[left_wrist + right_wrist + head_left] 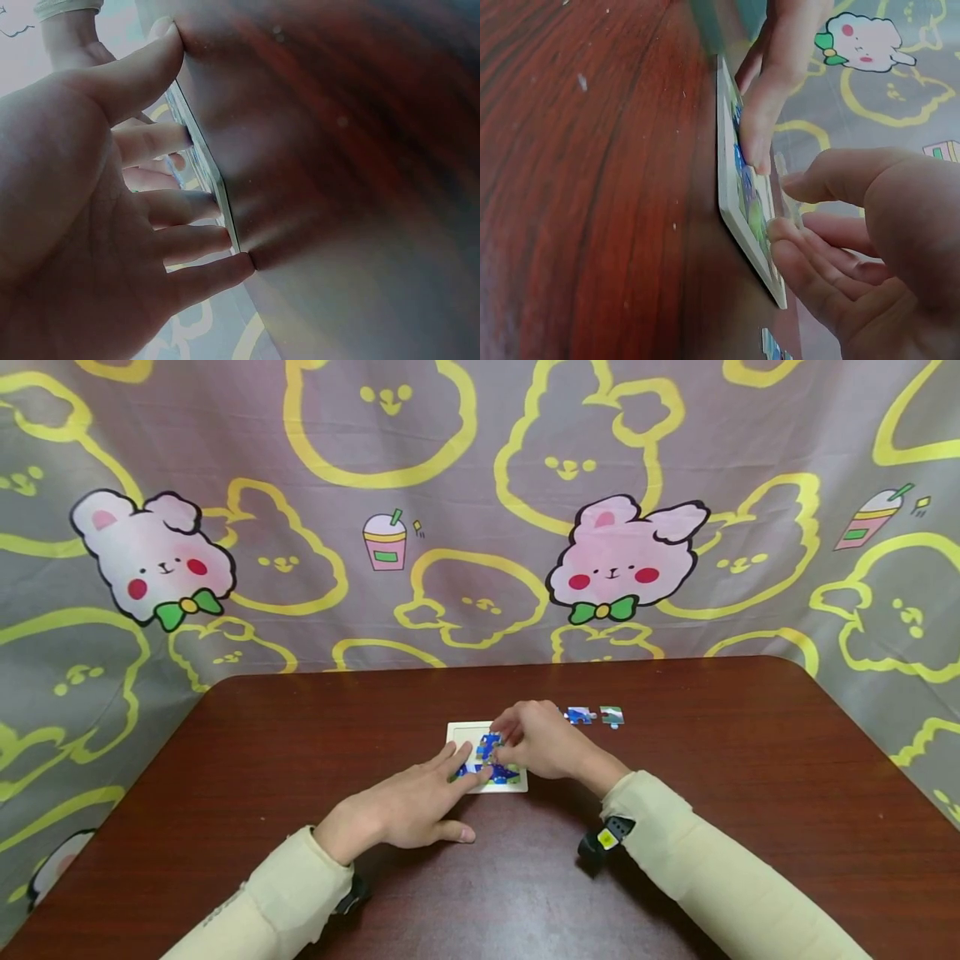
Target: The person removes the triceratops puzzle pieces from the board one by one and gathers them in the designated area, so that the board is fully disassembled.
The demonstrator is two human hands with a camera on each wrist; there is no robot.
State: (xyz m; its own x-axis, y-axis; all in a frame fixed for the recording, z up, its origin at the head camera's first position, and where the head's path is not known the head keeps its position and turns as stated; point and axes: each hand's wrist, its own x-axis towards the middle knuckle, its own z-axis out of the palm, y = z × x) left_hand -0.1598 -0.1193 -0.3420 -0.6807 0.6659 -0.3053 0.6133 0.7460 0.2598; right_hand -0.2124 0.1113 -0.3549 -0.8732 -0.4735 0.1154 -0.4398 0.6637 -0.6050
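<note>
A small white puzzle tray (463,726) lies on the table, with blue and green dinosaur-like picture pieces (506,775) fitted along its near side. My left hand (408,803) is spread flat with straight fingers, their tips resting on the tray's left part and edge; the left wrist view shows those fingers (199,206) along the tray's side. Over the tray's right side, my right hand (546,742) pinches a blue jigsaw piece (489,747) between thumb and fingers. In the right wrist view this piece (788,196) appears edge-on, tilted above the tray.
Loose jigsaw pieces (579,716) lie behind my right hand, one greenish piece (612,716) farthest right. The dark brown wooden table (262,735) ends at a patterned curtain (480,510). A dark wrist strap device (603,841) hangs under my right sleeve.
</note>
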